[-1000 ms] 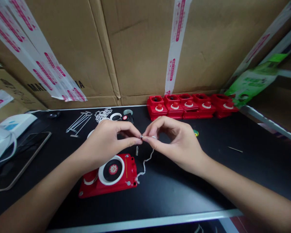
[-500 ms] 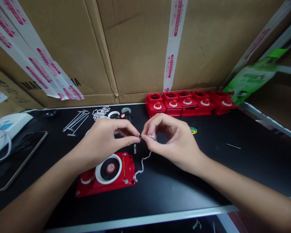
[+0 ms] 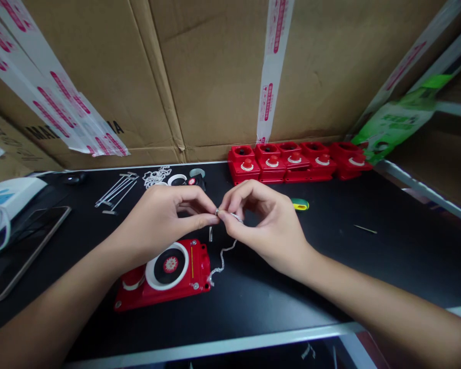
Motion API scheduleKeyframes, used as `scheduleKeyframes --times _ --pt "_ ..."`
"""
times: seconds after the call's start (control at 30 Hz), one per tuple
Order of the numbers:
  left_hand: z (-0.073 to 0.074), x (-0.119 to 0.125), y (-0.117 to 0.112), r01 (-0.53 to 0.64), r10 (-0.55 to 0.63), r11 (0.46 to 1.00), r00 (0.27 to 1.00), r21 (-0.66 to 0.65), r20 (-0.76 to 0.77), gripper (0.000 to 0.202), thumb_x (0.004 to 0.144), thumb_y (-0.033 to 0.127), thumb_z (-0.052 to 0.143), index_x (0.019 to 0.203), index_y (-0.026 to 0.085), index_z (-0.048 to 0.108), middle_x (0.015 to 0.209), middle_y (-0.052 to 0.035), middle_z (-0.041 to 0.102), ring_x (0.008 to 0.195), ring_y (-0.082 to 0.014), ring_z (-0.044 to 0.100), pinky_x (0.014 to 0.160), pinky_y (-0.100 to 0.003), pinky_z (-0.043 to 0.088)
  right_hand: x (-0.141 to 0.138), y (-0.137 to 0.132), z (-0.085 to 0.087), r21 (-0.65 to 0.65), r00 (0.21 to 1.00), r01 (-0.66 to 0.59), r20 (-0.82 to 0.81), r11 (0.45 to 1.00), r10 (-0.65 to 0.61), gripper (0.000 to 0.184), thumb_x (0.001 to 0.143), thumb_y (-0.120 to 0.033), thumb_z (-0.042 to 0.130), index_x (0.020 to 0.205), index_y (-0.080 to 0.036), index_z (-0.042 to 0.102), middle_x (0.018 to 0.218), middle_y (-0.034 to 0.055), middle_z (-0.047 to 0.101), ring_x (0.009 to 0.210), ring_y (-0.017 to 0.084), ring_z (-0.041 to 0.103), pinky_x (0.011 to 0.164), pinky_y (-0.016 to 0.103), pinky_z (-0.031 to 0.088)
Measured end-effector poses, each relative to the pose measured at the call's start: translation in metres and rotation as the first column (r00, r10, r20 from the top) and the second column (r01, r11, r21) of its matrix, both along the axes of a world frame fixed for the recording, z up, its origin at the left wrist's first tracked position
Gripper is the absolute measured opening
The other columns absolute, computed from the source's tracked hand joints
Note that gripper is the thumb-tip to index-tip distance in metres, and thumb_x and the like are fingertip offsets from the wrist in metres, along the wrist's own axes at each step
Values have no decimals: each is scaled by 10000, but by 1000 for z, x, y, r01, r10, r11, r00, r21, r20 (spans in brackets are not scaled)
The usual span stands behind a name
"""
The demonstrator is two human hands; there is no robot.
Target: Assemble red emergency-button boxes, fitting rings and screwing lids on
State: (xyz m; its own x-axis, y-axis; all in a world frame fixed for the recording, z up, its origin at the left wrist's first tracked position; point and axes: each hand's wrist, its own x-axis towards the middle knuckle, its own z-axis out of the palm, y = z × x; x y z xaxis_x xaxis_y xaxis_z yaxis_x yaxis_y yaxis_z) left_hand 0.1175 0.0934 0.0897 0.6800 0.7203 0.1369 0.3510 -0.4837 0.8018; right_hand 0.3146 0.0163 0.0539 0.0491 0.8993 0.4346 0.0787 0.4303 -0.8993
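Our left hand (image 3: 169, 210) pinches a tiny metallic piece (image 3: 216, 211) against our right hand (image 3: 267, 225), lightly closed on white cord (image 3: 222, 260). The cord reaches the red push-button unit (image 3: 165, 279) at 7 o'clock; its held end seems unfinished. 5 similar units (image 3: 295, 160) stand at 2 o'clock.

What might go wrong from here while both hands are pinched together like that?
The tiny piece between the left hand and right hand might slip; it could be hard to find on the black table.
The white cord runs from the right hand to the red device's edge; if fixed there, a tug could shift the device.
The loose metal bit below the hands could get knocked away.
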Motion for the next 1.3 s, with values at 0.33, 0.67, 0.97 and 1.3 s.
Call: scheduleKeyframes --times 0.33,0.67,0.97,1.3 --pt "-1 0 2 -7 7 1000 1000 29 -4 39 871 277 847 869 238 844 802 28 844 733 -152 795 745 -210 633 1 0 -2 -26 1000 -6 -6 1000 5 174 827 -111 792 833 -212 650 880 8 716 706 133 543 669 294 458" --pt "0 1 1 -13 14 999 1000 40 -12 70 859 304 845 853 235 838 790 15 843 733 -172 799 728 -236 627 1 0 0 -13 1000 0 -4 1000 0 173 830 -110 795 843 -213 657 884 5 709 704 132 551 678 298 471" --pt "0 2 2 -8 8 996 1000 85 -5 47 862 290 852 843 247 852 792 35 845 728 -145 782 737 -200 613 7 -1 2 31 998 -45 48 999 43 172 897 -131 796 835 -215 659 926 22 744 793 161 646 731 320 515" --pt "1 2 1 -32 33 995 999 98 -7 77 848 313 845 822 242 861 775 20 844 711 -163 775 744 -229 633 9 -1 5 8 996 -5 86 1000 5 228 888 -241 867 783 -219 666 875 27 792 817 194 739 748 330 565"
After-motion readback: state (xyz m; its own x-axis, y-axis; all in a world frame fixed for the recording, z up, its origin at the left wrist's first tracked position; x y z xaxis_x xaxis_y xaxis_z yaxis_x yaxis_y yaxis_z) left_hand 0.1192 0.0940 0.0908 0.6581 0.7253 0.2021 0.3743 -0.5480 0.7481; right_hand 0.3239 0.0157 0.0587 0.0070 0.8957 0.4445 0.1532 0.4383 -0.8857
